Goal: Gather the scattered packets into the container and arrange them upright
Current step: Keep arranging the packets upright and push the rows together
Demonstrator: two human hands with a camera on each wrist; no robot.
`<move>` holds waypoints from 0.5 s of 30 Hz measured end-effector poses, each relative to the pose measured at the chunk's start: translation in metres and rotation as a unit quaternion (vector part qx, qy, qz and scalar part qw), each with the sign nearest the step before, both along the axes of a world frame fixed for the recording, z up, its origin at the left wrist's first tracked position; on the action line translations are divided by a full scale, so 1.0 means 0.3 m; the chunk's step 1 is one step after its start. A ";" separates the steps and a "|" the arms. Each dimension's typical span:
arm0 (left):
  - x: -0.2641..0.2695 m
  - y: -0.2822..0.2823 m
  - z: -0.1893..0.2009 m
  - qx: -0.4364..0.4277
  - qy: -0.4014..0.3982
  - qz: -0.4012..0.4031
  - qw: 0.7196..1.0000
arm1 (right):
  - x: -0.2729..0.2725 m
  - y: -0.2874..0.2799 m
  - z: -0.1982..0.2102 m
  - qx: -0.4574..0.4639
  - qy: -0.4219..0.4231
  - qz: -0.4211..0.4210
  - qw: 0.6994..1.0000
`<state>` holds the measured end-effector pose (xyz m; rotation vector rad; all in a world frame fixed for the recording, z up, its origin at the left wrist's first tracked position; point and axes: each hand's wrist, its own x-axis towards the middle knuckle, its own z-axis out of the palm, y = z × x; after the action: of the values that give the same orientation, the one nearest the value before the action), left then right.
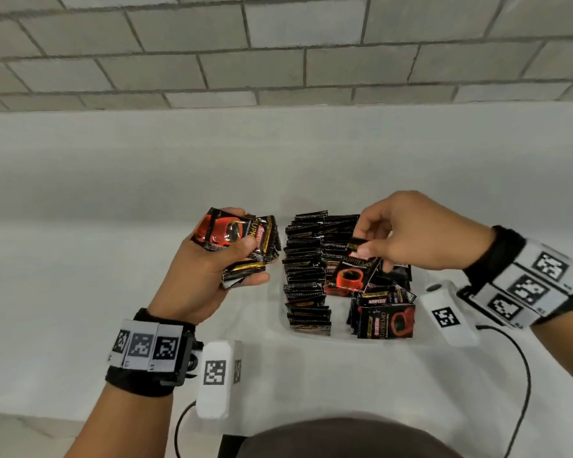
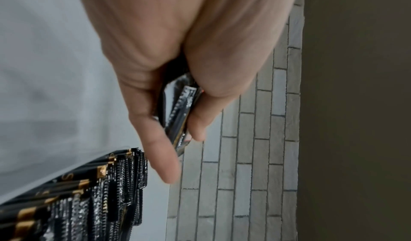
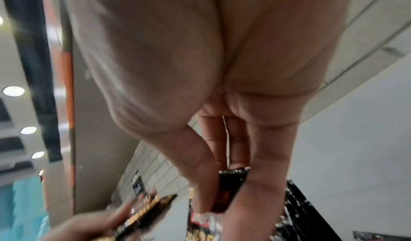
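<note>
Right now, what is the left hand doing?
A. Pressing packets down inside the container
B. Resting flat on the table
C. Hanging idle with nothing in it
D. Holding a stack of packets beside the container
D: the left hand has its fingers and thumb curled round a stack of packets, to the left of the container, while the right hand pinches a single packet over the container.

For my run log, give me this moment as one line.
left hand: grips stack of black coffee packets | right hand: pinches single black packet over clear container | left row upright
</note>
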<state>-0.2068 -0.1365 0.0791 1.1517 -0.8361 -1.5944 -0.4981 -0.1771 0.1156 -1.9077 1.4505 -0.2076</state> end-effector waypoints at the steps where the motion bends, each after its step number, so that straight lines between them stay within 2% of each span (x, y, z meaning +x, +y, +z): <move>1: -0.002 0.001 -0.001 0.000 0.000 -0.004 1.000 | 0.012 -0.003 -0.015 -0.013 0.010 0.010 1.000; 6: -0.020 0.010 -0.006 0.003 -0.003 -0.028 1.000 | 0.056 -0.018 -0.075 -0.086 0.022 0.050 0.995; 11: -0.017 0.008 -0.002 0.022 0.000 -0.034 0.999 | 0.057 -0.044 -0.045 -0.103 -0.020 0.024 0.994; 15: -0.014 0.005 0.006 0.026 0.030 -0.042 0.998 | 0.076 -0.024 -0.086 -0.092 0.048 0.083 0.991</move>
<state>-0.2111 -0.1351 0.0809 1.1120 -0.8173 -1.7215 -0.4751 -0.1843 0.0897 -2.2035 1.3648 -0.1797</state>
